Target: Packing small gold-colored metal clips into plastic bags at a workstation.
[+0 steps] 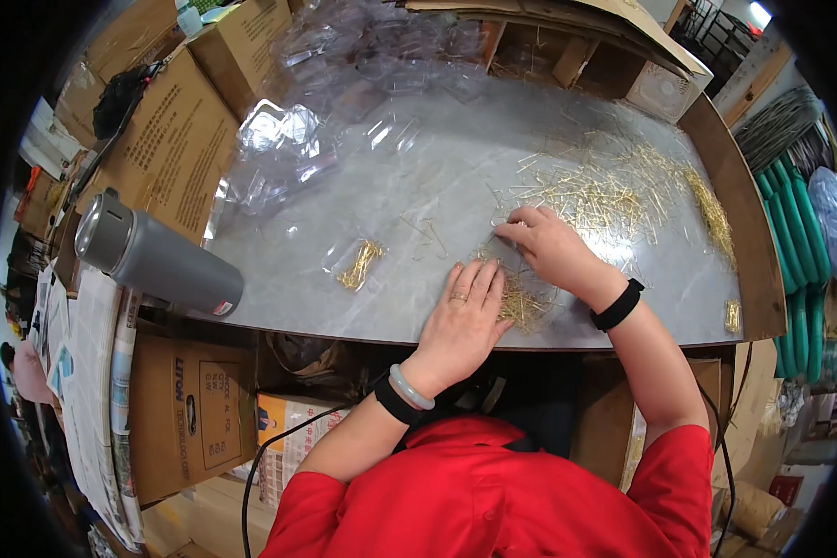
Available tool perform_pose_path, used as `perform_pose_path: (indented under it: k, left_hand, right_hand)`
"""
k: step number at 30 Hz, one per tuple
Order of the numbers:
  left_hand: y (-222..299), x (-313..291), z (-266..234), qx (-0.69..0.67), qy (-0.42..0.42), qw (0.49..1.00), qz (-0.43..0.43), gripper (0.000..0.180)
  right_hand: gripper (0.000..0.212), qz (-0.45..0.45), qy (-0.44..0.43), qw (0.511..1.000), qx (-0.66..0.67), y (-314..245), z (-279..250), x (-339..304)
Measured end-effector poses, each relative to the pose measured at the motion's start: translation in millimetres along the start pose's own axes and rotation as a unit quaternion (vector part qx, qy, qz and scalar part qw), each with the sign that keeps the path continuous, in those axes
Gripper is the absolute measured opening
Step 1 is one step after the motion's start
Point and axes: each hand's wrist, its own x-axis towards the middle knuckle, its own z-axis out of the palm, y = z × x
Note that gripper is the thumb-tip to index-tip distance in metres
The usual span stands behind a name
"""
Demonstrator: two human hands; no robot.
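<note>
My left hand (pixel 467 302) lies flat near the table's front edge, fingers stretched out, partly over a small heap of thin gold wire pins (pixel 524 307). Just beyond it, my right hand (pixel 553 246) is closed in a pinch above the tabletop. What its fingertips hold, if anything, is too small to make out. A wide scatter of loose gold wire pins (pixel 604 191) spreads to the far right of that hand. To the left, a clear plastic package (pixel 342 260) has a bundle of gold pins (pixel 361 266) in it or on it.
A grey tumbler (pixel 163 256) leans at the table's left edge. Clear plastic packages (pixel 279 153) pile up at the far left beside cardboard boxes (pixel 172 139). A raised brown board (pixel 751 223) borders the right side. A small gold bundle (pixel 732 316) sits near the front right corner.
</note>
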Motion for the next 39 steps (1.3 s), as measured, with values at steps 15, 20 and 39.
perform_pose_path:
  k: [15,20,39]
  left_hand:
    - [2.4,3.9,1.8,0.055,-0.031,0.998,-0.012,0.065]
    - [-0.1,0.0,4.8,0.067,-0.035,0.997,-0.021,0.070]
    - [9.6,3.4,5.6,0.076,-0.020,0.996,-0.052,0.073]
  right_hand:
    - [0.027,0.114,0.061,0.937,-0.325,37.6,-12.7,-32.8]
    - [0.018,0.261,-0.085,0.956,-0.107,4.1,-39.6,-43.3]
    - [0.032,0.348,-0.089,0.900,0.247,14.0,-43.9,-61.9]
